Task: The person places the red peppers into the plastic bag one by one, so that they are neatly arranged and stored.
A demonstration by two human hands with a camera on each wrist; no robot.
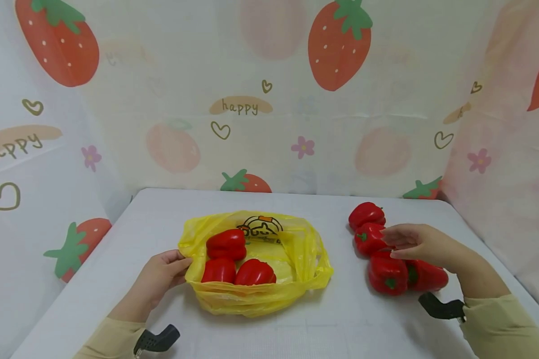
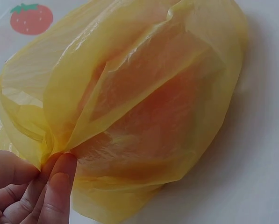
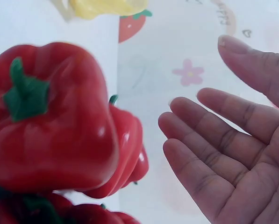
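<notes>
A yellow plastic bag (image 1: 251, 301) lies with its mouth spread wide. Three red bell peppers show inside, one at the back (image 1: 226, 244) and two nearer its front edge. My left hand (image 1: 163, 274) pinches the bag's left rim; in the left wrist view the thin plastic (image 2: 144, 116) is gathered between thumb and fingertips. My right hand (image 1: 424, 244) hovers over a group of red bell peppers on the right, fingers extended and holding nothing. In the right wrist view its palm (image 3: 237, 154) faces a large pepper with a green stem (image 3: 69, 144), apart from it.
The peppers stand close together on the white table (image 1: 323, 329), from a far one (image 1: 366, 215) to a near one (image 1: 386, 274) and one tipped sideways (image 1: 431, 276). A strawberry-patterned cloth (image 1: 278, 149) walls the back and sides.
</notes>
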